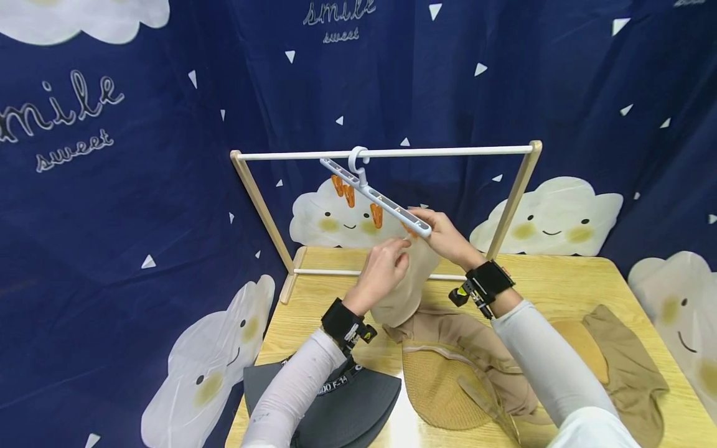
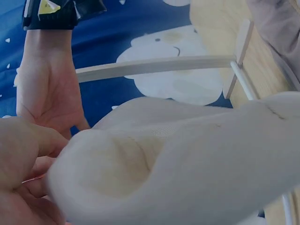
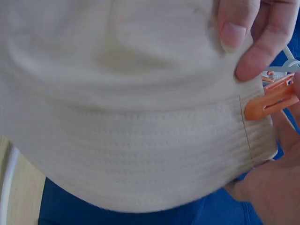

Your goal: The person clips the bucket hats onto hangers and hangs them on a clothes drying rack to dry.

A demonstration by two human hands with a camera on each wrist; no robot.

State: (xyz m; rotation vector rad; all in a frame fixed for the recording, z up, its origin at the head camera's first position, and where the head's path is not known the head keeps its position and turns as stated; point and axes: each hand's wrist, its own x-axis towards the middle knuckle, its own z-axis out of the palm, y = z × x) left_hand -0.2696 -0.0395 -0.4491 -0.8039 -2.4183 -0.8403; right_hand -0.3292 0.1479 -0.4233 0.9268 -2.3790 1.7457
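With the pale hat (image 1: 414,283) just below the hanger (image 1: 392,206), the left hand (image 1: 382,269) pinching its edge and the right hand (image 1: 446,239) seemingly gripping an orange clip (image 3: 258,110), that edge is best kept flat for a square bite.

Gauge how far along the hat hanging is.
Done: clip hanger hooked on the white rail.
In hand: cream bucket hat; left hand and right hand are at it, and an orange clip overlaps its brim. Grip unclear.
Left, probably: dark gray lettered hat, tan mesh hat, brown hat on the table; three other clips hold nothing.
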